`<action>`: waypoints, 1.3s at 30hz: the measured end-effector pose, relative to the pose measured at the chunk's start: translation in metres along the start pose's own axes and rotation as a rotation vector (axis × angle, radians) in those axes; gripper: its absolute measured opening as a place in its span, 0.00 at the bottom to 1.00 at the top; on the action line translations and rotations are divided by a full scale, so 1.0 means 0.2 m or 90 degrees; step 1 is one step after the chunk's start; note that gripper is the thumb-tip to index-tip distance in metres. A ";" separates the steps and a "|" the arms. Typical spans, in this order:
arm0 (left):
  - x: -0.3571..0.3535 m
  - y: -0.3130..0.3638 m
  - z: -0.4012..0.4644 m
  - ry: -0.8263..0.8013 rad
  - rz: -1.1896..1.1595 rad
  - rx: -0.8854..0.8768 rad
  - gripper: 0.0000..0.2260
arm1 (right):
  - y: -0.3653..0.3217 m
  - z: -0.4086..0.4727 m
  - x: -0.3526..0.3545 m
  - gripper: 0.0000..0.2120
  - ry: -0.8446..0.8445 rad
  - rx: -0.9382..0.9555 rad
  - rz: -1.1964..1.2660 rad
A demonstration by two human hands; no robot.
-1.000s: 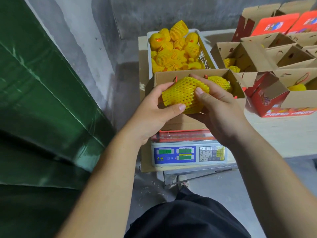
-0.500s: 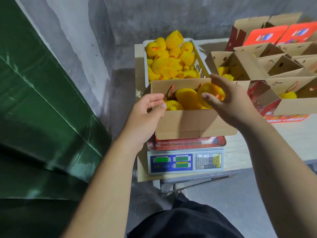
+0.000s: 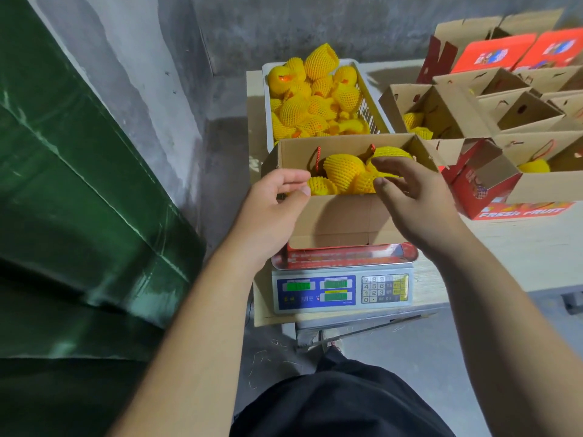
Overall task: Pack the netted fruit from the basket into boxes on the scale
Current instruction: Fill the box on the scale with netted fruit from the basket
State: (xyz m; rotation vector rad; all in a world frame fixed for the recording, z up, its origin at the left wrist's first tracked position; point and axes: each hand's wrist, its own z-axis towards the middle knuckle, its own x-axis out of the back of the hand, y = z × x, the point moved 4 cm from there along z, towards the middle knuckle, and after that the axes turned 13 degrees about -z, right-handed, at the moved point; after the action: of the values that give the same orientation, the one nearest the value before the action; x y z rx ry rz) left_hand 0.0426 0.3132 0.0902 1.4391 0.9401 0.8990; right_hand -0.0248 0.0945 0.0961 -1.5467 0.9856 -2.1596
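A white basket [image 3: 266, 99] at the back holds several fruits in yellow foam nets [image 3: 303, 105]. In front of it an open cardboard box [image 3: 340, 219] stands on the scale [image 3: 342, 288], with several netted fruits [image 3: 344, 168] inside. My left hand [image 3: 274, 203] is at the box's near left corner, fingers loosely curled and holding nothing. My right hand [image 3: 410, 197] hovers over the box's right half with fingers spread and empty, just above the netted fruit.
Several open cardboard boxes [image 3: 441, 105] stand on the table to the right, some with netted fruit inside; a red "fresh fruit" box [image 3: 482, 190] lies beside the scale. A green sheet [image 3: 79, 184] and a grey wall close in the left.
One second ago both hands held a netted fruit above the box. That fruit now lies in the box, and both hands have let go and drawn back slightly.
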 end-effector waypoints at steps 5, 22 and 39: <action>-0.02 0.01 0.02 -0.003 0.011 -0.006 0.10 | -0.03 0.00 -0.03 0.17 -0.029 0.021 -0.012; -0.02 0.16 0.77 -0.033 0.150 -0.081 0.10 | 0.14 0.78 0.08 0.13 -0.041 0.101 -0.152; -0.33 -0.49 1.96 -0.497 0.694 0.215 0.18 | 0.90 1.75 -0.49 0.16 -0.313 0.308 -0.768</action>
State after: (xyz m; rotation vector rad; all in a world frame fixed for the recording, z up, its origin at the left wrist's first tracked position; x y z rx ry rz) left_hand 0.3713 0.1057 -0.0358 2.3929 -0.3821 0.7889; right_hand 0.3080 -0.0984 -0.0328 -2.4957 -0.8020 -2.0817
